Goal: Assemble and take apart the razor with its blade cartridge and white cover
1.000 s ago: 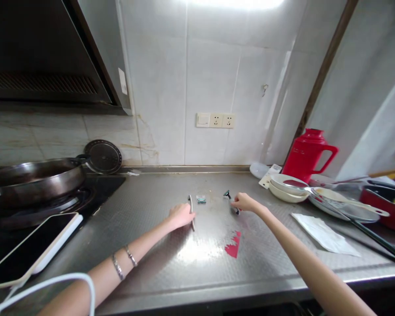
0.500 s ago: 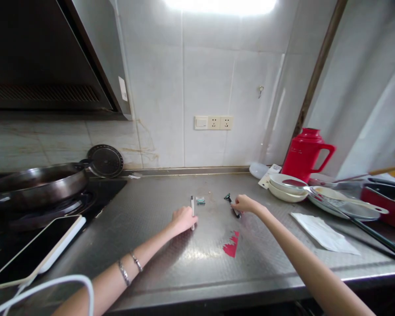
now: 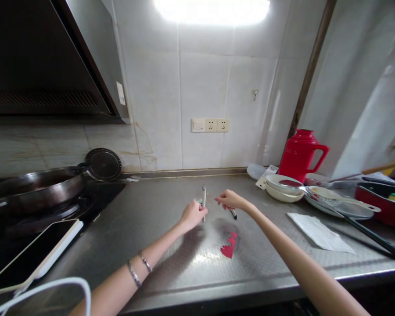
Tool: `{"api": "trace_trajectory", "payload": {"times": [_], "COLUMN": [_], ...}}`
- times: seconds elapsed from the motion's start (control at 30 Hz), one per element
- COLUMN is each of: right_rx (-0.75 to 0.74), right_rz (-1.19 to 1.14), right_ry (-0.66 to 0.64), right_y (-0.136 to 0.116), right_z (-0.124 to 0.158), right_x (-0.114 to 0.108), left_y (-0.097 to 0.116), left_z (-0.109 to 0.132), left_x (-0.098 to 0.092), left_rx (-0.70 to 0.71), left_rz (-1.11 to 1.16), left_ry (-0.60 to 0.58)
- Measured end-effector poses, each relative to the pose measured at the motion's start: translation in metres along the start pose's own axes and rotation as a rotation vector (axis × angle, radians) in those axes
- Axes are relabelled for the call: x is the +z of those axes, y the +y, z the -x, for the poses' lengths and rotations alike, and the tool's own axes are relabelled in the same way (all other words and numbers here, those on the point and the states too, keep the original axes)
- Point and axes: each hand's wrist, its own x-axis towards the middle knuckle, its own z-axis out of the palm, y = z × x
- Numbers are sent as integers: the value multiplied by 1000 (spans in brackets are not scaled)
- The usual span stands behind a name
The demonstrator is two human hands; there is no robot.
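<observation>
My left hand [image 3: 193, 215] is closed around a slim white pen-like stick [image 3: 204, 197], held raised above the steel counter with its darker tip upward. Just behind it, mostly covered by the hand and stick, sits a small clear pack with green parts [image 3: 198, 201]. My right hand [image 3: 231, 200] hovers to the right of the stick, fingers loosely bent and apart, with nothing visible in them. Under that hand lies a razor [image 3: 234, 214]; only its dark handle end shows and its head is hidden. A torn-looking red patch [image 3: 228, 246] is on the counter nearer to me.
To the left are a pan [image 3: 39, 188] on the stove and a phone [image 3: 33, 254] with a white cable [image 3: 62, 279]. On the right stand bowls [image 3: 285, 193], a red thermos jug [image 3: 299, 153], a white paper sheet [image 3: 319, 232] and a red pot [image 3: 375, 206].
My left hand has lifted the white stick and moved it right and away from me. My right hand has let go of the razor and shifted left, toward the stick.
</observation>
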Motion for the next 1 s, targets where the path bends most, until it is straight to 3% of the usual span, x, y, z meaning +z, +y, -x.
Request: {"api": "trace_trajectory", "payload": {"times": [0.2,0.37,0.53,0.63,0.77,1.0], "right_rx": [4,59,99,128,167,242], "right_rz": [-26,27,74,110,146,149], "right_ry": [122,236,238,194,74,-86], "right_y": [-17,-15,-3,17,54,85], "right_z": [2,5,1,-3,-5,-7], "right_x": [-2,-4,-9,-20,-32,-17], "left_y": [37,52,58,44,5,-54], "left_z": [-4,-7,-7,-12,-30,-57], "left_x": [16,19,18,13,0,-3], "left_rx": [63,81,74,116,224,236], "left_rz": [-13,-29,-61,-114,-177,-262], "left_ry": [-7,-35,-41,-24,59,-53]}}
